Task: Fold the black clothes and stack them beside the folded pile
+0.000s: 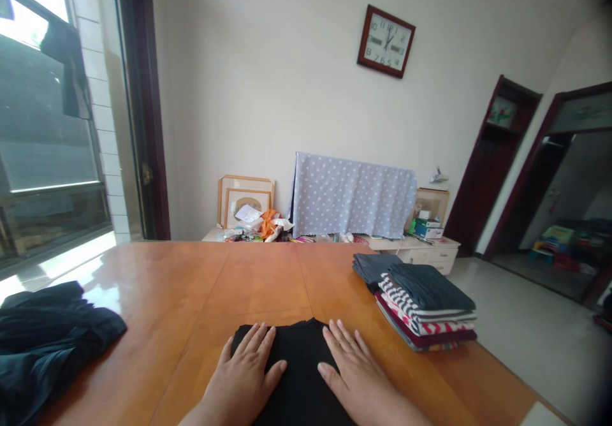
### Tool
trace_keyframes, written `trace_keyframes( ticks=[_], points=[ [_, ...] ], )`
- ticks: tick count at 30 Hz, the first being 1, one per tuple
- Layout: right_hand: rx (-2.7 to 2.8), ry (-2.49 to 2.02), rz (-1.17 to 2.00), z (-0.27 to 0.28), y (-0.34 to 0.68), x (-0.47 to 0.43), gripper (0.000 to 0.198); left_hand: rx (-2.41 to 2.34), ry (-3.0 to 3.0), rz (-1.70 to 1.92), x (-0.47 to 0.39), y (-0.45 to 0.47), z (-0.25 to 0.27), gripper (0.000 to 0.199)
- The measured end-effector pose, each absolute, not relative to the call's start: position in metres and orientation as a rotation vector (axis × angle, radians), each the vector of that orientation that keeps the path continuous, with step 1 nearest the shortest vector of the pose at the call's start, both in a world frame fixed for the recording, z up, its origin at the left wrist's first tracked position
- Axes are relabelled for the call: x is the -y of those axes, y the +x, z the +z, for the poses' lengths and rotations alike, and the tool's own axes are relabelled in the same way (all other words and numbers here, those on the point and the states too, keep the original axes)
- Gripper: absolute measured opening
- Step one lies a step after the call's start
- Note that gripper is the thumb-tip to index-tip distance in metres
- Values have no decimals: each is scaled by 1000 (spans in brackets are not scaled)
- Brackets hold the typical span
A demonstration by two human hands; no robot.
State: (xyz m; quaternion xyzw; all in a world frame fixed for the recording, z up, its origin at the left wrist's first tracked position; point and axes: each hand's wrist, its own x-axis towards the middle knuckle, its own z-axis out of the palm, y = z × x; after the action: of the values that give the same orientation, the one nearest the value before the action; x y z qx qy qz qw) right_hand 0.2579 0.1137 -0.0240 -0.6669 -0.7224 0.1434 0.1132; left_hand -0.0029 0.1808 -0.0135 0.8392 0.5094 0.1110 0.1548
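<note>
A black garment (pixel 301 375) lies flat on the wooden table right in front of me, its lower part cut off by the bottom of the view. My left hand (pixel 246 372) rests flat on its left side, fingers stretched forward and thumb pointing inward. On the right side, my right hand (pixel 351 368) presses down in the same way, with its fingers spread. Neither hand grips anything. The garment's exact kind cannot be made out.
A stack of folded clothes (pixel 425 308) stands at the table's right, beside a folded dark grey garment (pixel 373 268). Crumpled dark clothing (pixel 52 349) lies at the left. Behind the wooden table (pixel 253 279), a cabinet (pixel 430 254) holds a dotted cloth cover (pixel 354 196) and clutter.
</note>
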Motion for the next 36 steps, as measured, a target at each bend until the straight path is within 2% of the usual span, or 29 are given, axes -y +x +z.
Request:
trace_keyframes(
  ticks=[5, 13, 16, 20, 24, 31, 33, 36],
  points=[
    [2121, -1923, 416, -17, 260, -112, 73, -1484, 2433, 338, -178, -1, -13, 70],
    [2102, -1828, 400, -17, 270, -113, 71, -1454, 2409, 219, -168, -5, 3, 75],
    [1899, -1788, 321, -25, 281, -120, 66, -1440, 2368, 322, -175, -15, 6, 68],
    [1605, -1737, 214, -32, 298, -130, 48, -1600, 2260, 617, -191, -34, 9, 56],
    [1507, -1764, 270, -36, 311, -135, 33, -1727, 2179, 662, -203, -51, 7, 43],
    [1536, -1876, 403, -44, 314, -136, 36, -1787, 2034, 623, -209, -55, -1, 34],
    [1567, -1896, 422, -44, 313, -136, 36, -1803, 1964, 590, -210, -54, -3, 37],
    [1627, -1917, 389, -41, 311, -134, 36, -1758, 1952, 571, -212, -53, -8, 58]
  ],
)
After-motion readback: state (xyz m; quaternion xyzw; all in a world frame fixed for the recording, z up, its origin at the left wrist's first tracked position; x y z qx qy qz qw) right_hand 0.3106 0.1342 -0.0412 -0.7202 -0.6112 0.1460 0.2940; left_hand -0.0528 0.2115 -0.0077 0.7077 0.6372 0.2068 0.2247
